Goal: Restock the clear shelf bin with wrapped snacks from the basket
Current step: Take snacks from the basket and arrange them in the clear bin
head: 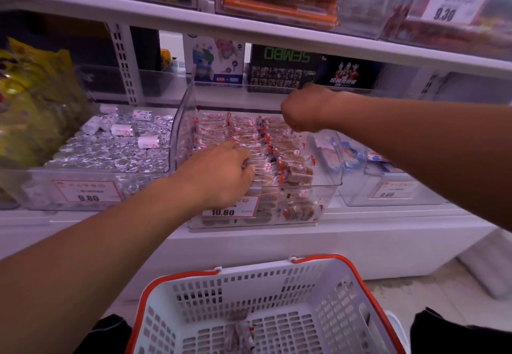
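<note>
Standing at white store shelving [277, 35], looking down over a white shelf ledge [360, 231] and a patch of pale floor [457, 279] at lower right. Reaching the left hand [221, 173] into the clear shelf bin [327, 187], fingers curled down among the wrapped snacks [277, 143], apparently pinching one, though the fingertips are hidden. Reaching the right hand [304, 110] over the bin's back half, fingers bent downward at the packets; cannot tell whether gripping any. Sitting in the middle of the lower shelf, the bin, packed in rows and carrying a price tag [230, 207] reading 10.80. Lying beside it at left, a bin of foil-wrapped pieces [110, 154]; at right, a bin with blue packets [388, 187]. Resting below, near the knees, the white basket [277, 284] with orange rim, holding a few leftover snacks [238, 331].
</note>
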Motion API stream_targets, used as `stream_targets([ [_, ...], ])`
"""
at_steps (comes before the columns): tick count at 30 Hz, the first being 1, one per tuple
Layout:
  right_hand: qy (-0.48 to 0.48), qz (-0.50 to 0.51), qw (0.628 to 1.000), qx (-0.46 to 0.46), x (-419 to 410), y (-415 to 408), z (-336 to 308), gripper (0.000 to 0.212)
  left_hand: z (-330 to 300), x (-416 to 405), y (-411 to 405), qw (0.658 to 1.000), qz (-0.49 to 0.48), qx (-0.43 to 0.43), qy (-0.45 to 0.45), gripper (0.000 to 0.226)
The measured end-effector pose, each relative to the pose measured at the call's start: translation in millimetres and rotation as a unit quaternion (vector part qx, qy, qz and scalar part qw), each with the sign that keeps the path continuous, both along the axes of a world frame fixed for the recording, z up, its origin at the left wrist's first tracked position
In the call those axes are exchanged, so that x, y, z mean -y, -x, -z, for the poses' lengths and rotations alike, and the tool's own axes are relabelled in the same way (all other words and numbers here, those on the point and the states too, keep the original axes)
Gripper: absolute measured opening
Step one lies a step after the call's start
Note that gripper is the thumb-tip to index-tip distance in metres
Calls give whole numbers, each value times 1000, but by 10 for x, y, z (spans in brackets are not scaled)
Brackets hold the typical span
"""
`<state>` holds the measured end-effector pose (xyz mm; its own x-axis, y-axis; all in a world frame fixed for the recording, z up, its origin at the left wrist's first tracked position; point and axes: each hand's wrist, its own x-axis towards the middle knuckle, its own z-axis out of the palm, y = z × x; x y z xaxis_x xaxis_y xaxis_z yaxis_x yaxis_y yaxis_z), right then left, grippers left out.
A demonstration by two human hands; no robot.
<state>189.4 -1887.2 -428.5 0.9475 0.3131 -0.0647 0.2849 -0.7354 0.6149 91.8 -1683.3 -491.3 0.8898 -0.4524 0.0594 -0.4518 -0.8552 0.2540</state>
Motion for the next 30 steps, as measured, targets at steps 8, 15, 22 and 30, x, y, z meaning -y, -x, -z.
stream_targets([
  [8,7,39,997,-62,-44,-115,41,15,7,-27,1,1000,10,-1,4,38],
  [15,-11,46,996,-79,-15,-159,54,11,6,-13,-7,1000,8,0,2,40],
  [22,-11,49,994,-97,-23,-120,0,19,10,-27,-2,1000,10,4,7,37],
  [30,-97,-8,992,-81,60,-143,61,10,6,-14,-5,1000,8,7,4,39],
])
